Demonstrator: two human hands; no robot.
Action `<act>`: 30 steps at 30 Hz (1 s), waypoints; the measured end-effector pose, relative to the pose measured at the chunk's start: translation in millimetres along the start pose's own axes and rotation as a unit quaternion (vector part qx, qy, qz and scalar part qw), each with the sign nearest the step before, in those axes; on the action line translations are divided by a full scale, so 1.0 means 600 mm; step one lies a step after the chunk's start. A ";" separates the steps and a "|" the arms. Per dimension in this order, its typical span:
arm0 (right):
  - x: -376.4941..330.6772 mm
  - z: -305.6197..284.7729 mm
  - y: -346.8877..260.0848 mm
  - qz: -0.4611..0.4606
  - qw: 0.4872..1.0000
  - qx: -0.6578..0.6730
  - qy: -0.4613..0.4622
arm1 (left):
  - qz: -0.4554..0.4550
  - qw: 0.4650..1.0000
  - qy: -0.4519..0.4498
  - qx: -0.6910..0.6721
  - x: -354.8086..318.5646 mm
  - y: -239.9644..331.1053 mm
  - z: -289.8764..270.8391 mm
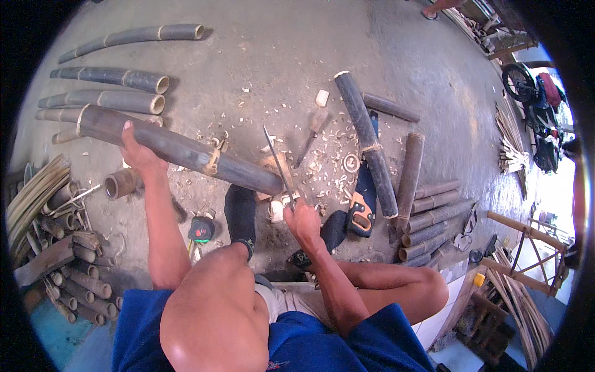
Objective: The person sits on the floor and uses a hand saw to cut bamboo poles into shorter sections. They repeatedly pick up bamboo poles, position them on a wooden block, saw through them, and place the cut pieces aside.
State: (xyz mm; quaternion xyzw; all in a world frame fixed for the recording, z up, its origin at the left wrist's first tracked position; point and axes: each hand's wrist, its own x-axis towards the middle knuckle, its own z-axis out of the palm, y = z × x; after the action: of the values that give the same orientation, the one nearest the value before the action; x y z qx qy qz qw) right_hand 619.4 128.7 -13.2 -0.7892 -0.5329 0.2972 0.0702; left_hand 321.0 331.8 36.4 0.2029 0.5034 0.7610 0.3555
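Note:
My left hand (141,154) is closed round a thick dark bamboo pole (167,141), thumb on top. The pole slants down from upper left toward my right hand, with a pale, scraped ring at one node. In my right hand (302,222) is a knife; its long narrow blade (277,155) points up and away, just beyond the pole's near end. Behind the blade, partly hidden, is a pale wooden block (273,162). Pale shavings (322,149) lie scattered around. A second wooden-handled blade (316,124) rests on the floor.
Bamboo poles (118,79) lie at far left; others (365,142) lie to the right beside an orange-handled saw (361,214). A tape measure (201,229) is near my left foot (240,214). Stacked bamboo (80,285) stands lower left. A motorcycle (542,118) stands far right.

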 end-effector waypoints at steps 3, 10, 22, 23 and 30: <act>-0.004 -0.011 -0.004 -0.042 0.996 0.064 0.047 | -0.013 1.000 -0.015 -0.010 -0.001 -0.001 -0.002; -0.003 0.015 0.023 0.029 0.998 -0.042 -0.049 | -0.043 0.999 -0.003 -0.002 0.002 -0.005 -0.014; -0.009 -0.026 -0.014 -0.073 0.967 0.213 0.116 | -0.034 0.999 0.024 0.011 0.012 0.007 -0.018; -0.008 -0.022 -0.017 -0.070 0.961 0.234 0.128 | -0.020 0.999 0.024 0.022 0.013 0.005 -0.016; 0.010 -0.012 -0.009 0.032 0.999 -0.013 -0.037 | 0.003 1.000 0.016 -0.005 0.015 0.000 -0.007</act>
State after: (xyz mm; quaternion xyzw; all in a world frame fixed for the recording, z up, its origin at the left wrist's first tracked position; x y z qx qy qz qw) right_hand 620.7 137.4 -7.4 -0.7950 -0.5137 0.3212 0.0305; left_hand 312.3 336.1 34.6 0.1903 0.5049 0.7676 0.3460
